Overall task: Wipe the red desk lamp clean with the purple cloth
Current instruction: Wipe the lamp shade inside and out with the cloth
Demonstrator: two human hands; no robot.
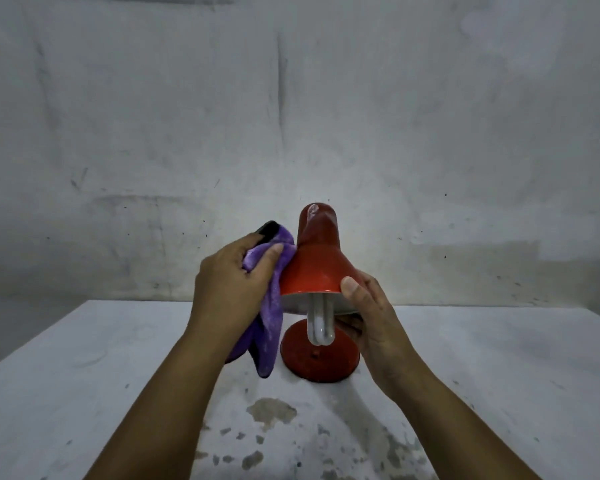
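Plush cloth; glossy lamp

I am looking at 1 pale grey wall filling the upper view, scuffed and streaked, with a darker, damp-looking band running along its foot. Below it, a white table is stretching toward me, its near surface showing brownish stains. Dim, cool light is falling evenly.

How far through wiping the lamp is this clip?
Under way. The left hand presses the purple cloth to the red shade's left side; the right hand steadies its rim. Pale smudges remain on the shade's top, and the base looks dusty.
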